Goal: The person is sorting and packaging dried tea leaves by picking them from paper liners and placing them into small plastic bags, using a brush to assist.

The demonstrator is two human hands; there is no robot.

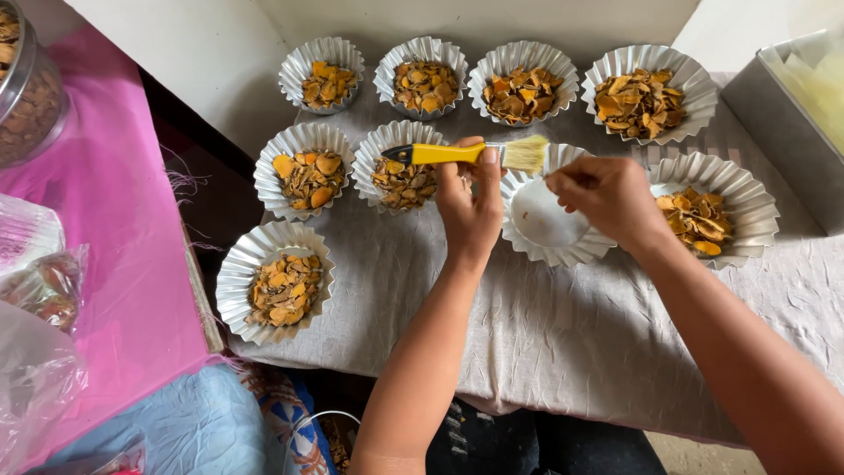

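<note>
Head view, frame centre: left hand [470,207] gripping yellow-handled brush [466,154]; right hand [607,195] pinching empty foil cup [549,215]. Cup likely light, crushable; best held by its fluted rim.

Clear plastic bags [35,290] at left

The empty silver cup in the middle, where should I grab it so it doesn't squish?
Probably pinch the fluted rim of the empty silver cup on its near side, coming from above. The walls look thin and crinkly, so a light pinch suits better than a squeeze. The far rim is crowded: the left hand holds the yellow-handled brush there, and the right hand touches the right edge.
</note>
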